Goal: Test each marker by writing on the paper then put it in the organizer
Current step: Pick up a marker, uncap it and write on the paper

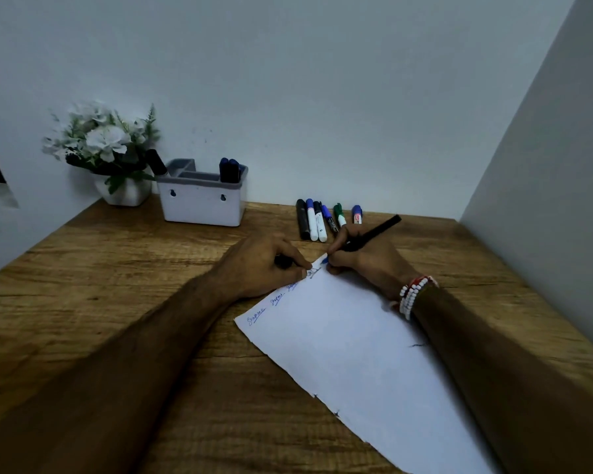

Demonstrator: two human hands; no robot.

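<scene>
The right hand (360, 258) is closed around a slim black marker (374, 232), whose blue tip meets the far corner of the white paper sheet (356, 343); the barrel slants up and away to the right. A red-and-white beaded bracelet (413, 295) circles that wrist. Just beside it, the left hand (267, 265) is curled, fingertips (303, 268) pinning the same corner, and grips something small and dark (probably the marker's cap, though it is mostly hidden). Blue scribbles (271, 304) run along the paper's left edge toward the hands.

Beyond the right hand, six loose markers (326, 218) lie in a row on the wooden tabletop (117, 268), the nearest ones partly covered by the knuckles. Further left, against the wall, stands a white rectangular organizer with a grey rim (202, 200), blue-capped markers (229, 170) upright in its right compartment and a black one (156, 162) at its left end. A white pot of pale flowers (107, 145) sits beside the organizer.
</scene>
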